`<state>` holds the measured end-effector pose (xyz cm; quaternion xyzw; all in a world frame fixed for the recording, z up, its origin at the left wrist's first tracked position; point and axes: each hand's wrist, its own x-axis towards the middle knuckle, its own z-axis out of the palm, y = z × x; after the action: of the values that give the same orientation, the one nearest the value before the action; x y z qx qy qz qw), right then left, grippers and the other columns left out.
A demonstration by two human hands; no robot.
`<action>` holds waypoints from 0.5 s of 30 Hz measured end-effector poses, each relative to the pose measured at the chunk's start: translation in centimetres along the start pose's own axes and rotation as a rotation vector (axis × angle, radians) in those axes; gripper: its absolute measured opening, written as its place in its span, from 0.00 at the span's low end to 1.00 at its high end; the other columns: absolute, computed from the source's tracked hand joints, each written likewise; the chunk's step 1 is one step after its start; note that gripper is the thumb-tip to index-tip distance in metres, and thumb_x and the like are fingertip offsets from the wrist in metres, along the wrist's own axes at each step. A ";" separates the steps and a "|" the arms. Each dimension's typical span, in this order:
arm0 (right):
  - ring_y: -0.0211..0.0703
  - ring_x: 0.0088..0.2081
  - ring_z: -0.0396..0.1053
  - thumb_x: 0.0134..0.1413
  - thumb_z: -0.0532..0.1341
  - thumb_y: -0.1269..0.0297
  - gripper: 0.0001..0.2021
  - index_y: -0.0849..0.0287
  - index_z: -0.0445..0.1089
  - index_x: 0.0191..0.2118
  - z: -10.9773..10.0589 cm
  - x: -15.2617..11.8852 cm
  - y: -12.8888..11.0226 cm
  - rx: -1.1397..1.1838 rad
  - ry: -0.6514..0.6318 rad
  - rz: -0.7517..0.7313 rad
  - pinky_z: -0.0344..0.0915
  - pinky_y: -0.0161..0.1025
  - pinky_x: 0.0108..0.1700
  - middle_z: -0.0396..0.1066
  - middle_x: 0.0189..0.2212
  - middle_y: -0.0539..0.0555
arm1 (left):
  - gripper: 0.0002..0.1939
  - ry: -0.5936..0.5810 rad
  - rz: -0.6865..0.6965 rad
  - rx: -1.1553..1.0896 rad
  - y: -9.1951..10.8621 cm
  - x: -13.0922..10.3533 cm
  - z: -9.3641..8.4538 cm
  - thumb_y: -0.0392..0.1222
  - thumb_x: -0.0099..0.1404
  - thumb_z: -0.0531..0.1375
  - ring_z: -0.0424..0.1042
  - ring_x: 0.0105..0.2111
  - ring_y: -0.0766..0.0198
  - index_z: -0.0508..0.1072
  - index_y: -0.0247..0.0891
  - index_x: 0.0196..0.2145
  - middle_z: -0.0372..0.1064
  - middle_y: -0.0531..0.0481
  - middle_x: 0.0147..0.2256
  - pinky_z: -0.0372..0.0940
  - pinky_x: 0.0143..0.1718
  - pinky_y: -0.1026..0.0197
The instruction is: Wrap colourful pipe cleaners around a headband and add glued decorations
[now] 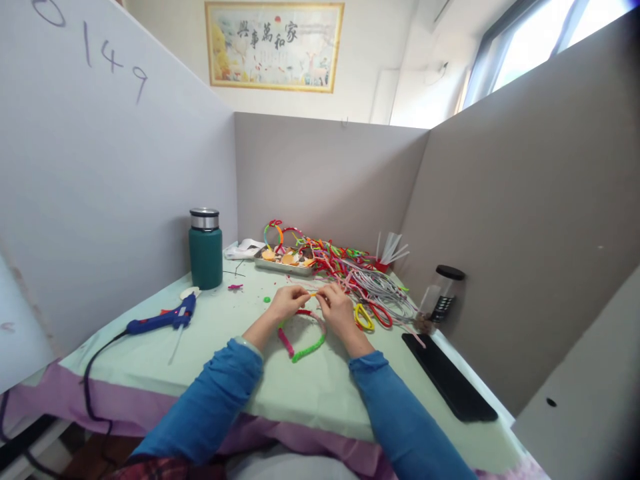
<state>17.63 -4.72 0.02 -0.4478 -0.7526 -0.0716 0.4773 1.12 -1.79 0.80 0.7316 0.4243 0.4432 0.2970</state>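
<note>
Over pale green cloth (300, 393), left hand (289, 301) and right hand (338, 309) pinch a yellow piece (313, 295) between them, its length running left to right, just beyond the headband (309, 349).

- The person's two arms reach forward from the lower edge, converging; blue sleeves (215, 393) cover the forearms and leave both wrists bare.
- The left hand (291, 300) angles inward, thumb and fingers drawn together in a pinch.
- The right hand (336, 307) mirrors it, fingers bent, back turned upward.
- The fingertips of both hands nearly meet.
</note>
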 end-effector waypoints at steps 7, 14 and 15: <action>0.40 0.36 0.66 0.57 0.55 0.69 0.06 0.57 0.70 0.33 0.1 -0.1 -0.4 0.021 -0.018 -0.015 0.61 0.35 0.39 0.68 0.34 0.53 | 0.10 -0.036 0.015 -0.111 -0.5 0.1 0.2 0.45 0.52 0.59 0.60 0.22 0.69 0.69 0.34 0.25 0.64 0.54 0.21 0.55 0.25 0.66; 0.40 0.37 0.66 0.58 0.55 0.68 0.07 0.57 0.70 0.33 0.4 -0.2 -0.2 -0.004 -0.026 -0.027 0.60 0.35 0.40 0.68 0.34 0.53 | 0.13 -0.039 0.033 -0.082 -0.4 0.1 0.1 0.48 0.52 0.59 0.59 0.21 0.70 0.70 0.33 0.24 0.63 0.54 0.20 0.54 0.24 0.66; 0.40 0.37 0.66 0.58 0.55 0.67 0.06 0.57 0.70 0.34 0.4 -0.2 -0.3 -0.010 -0.023 -0.027 0.60 0.35 0.40 0.68 0.34 0.53 | 0.13 -0.036 0.035 -0.060 -0.4 0.1 0.1 0.48 0.52 0.59 0.59 0.21 0.70 0.70 0.33 0.24 0.63 0.54 0.20 0.54 0.24 0.66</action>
<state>17.24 -4.80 -0.24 -0.4407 -0.7639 -0.0765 0.4652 1.07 -1.52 0.48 0.7375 0.3925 0.4477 0.3188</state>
